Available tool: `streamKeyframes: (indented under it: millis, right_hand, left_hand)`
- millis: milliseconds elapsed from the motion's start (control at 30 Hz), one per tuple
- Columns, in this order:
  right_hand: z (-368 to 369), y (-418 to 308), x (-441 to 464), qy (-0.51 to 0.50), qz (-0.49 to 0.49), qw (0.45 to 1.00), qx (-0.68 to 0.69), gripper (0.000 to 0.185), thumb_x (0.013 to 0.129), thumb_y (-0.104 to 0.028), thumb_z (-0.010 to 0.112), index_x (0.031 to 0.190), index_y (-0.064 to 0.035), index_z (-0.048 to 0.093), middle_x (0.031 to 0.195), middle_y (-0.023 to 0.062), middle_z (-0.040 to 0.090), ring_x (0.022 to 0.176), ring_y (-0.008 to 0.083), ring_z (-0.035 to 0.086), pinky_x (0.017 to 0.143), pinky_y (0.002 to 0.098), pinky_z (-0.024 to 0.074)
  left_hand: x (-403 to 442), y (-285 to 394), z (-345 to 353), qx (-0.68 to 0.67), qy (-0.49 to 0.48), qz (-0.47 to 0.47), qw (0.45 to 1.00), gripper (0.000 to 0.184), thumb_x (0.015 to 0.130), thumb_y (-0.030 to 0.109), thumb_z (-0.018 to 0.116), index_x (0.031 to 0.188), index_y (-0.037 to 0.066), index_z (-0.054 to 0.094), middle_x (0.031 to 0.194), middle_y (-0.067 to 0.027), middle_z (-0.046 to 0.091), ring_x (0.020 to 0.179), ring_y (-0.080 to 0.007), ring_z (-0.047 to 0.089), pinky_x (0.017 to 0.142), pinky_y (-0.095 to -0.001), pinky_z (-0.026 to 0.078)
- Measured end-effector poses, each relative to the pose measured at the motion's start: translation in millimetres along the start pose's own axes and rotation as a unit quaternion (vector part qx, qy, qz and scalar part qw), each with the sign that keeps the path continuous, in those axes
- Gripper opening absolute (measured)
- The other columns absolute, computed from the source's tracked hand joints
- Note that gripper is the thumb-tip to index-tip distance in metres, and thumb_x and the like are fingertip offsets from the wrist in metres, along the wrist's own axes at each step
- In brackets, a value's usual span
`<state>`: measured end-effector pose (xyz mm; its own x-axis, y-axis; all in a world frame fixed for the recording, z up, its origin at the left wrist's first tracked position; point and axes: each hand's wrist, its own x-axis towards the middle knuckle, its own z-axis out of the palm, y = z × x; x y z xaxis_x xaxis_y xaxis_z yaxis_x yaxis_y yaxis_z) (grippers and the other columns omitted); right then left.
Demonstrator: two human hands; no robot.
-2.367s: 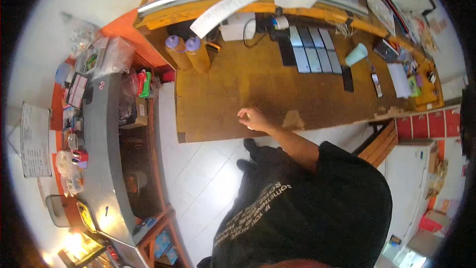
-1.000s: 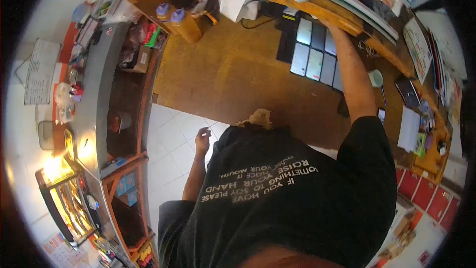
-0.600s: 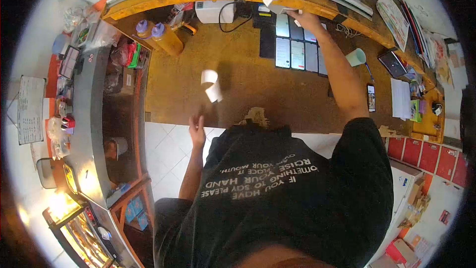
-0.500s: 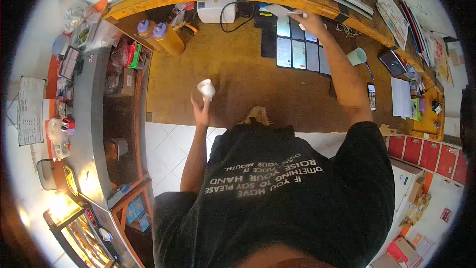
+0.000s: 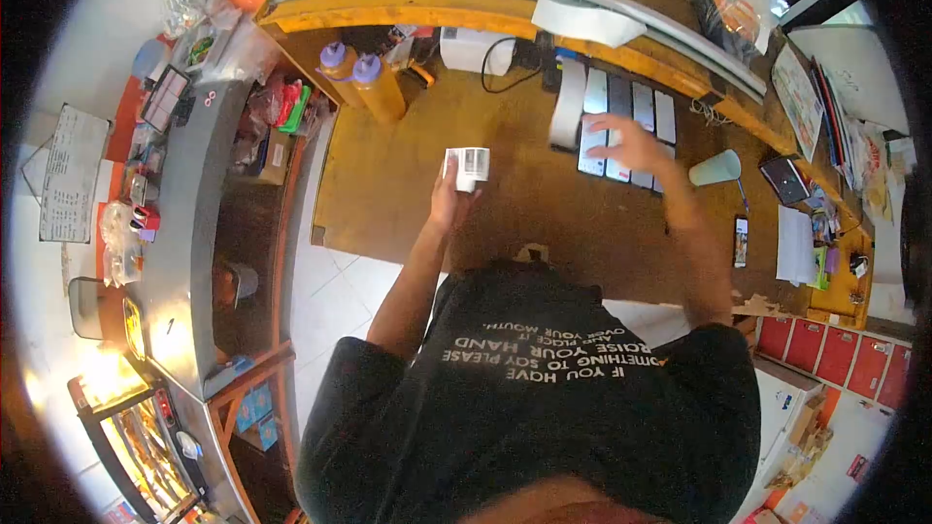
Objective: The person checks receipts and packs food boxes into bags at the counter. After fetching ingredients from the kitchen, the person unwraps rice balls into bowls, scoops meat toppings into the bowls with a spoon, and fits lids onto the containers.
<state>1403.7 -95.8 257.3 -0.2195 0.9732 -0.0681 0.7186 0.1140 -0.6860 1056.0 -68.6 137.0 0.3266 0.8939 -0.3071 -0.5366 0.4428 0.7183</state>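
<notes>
In the head view my left hand (image 5: pixel 447 202) is closed around a curled white paper slip (image 5: pixel 470 165) with dark print on it, held above the brown table. My right hand (image 5: pixel 633 149), slightly blurred, hovers over the phones, its fingers apart and nothing visible between them. Several phones (image 5: pixel 593 149) lie side by side in rows, most with lit screens; my right hand and forearm cover some of them. Just left of the phones, a long white paper strip (image 5: pixel 569 105) curves down close to my right fingertips.
Two bottles with purple caps (image 5: pixel 381 87) and a white box-shaped device (image 5: pixel 477 50) stand at the table's back. To the right are a pale green cup (image 5: pixel 715 168), a separate phone (image 5: pixel 741 242) and white papers (image 5: pixel 795 245). A wooden shelf edge (image 5: pixel 505 12) overhangs the back.
My right hand has come down and nearer from the back of the table, and its fingers have spread. My left hand has raised the paper slip, whose printed side now shows. The view has shifted.
</notes>
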Motion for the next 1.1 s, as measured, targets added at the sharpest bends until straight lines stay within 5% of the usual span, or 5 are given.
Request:
streamKeyframes:
  millis: [300,500,567,700,1100]
  right_hand:
    - [60.2,-101.3,28.0,0.054,0.105,0.929,0.35,0.022,0.082,-0.024,0.074,0.089,-0.0033,0.071,0.072,0.0023,0.064,0.068,0.0088,0.054,0.063,0.0258,0.043]
    - [-15.2,-138.6,38.9,-0.024,-0.023,0.999,0.041,0.024,0.075,-0.019,0.077,0.091,-0.0019,0.071,0.077,0.0095,0.068,0.068,0.0155,0.06,0.065,0.0305,0.0464]
    - [-31.7,-156.4,55.5,0.004,-0.051,0.998,0.027,0.024,0.075,-0.018,0.077,0.092,-0.0015,0.07,0.08,0.0101,0.069,0.071,0.0165,0.062,0.068,0.0305,0.0472]
    - [-47.7,-179.7,78.0,0.321,-0.076,0.944,0.023,0.022,0.078,-0.014,0.076,0.092,-0.001,0.067,0.088,0.0087,0.07,0.086,0.0167,0.066,0.08,0.0294,0.0486]
    - [-7.4,-114.2,-6.4,0.281,-0.059,0.951,0.113,0.011,0.082,-0.007,0.071,0.089,-0.0007,0.067,0.083,0.0065,0.068,0.076,0.0125,0.062,0.069,0.0272,0.0471]
  left_hand:
    - [-16.2,48.5,85.1,0.216,-0.114,0.115,0.963,0.026,0.098,0.025,0.052,0.117,0.007,0.056,0.112,-0.0053,0.059,0.101,-0.0159,0.057,0.085,-0.03,0.046]
    - [-3.2,137.8,108.4,0.652,-0.157,0.465,0.578,0.034,0.082,0.016,0.072,0.111,0.007,0.058,0.108,-0.015,0.066,0.115,-0.0164,0.053,0.088,-0.0326,0.045]
    - [7.1,149.0,136.0,0.396,-0.288,0.22,0.844,0.041,0.079,0.008,0.075,0.115,0.008,0.054,0.097,-0.0111,0.069,0.096,-0.0143,0.063,0.078,-0.0269,0.049]
    - [55.6,181.3,175.4,0.377,-0.099,0.375,0.841,0.049,0.079,0.002,0.072,0.121,0.003,0.046,0.071,-0.0081,0.064,0.065,-0.0183,0.064,0.055,-0.032,0.047]
    - [116.9,211.7,178.3,0.724,-0.118,0.503,0.456,0.031,0.086,0.037,0.063,0.109,0.016,0.068,0.105,-0.0039,0.065,0.102,-0.022,0.057,0.097,-0.0463,0.04]
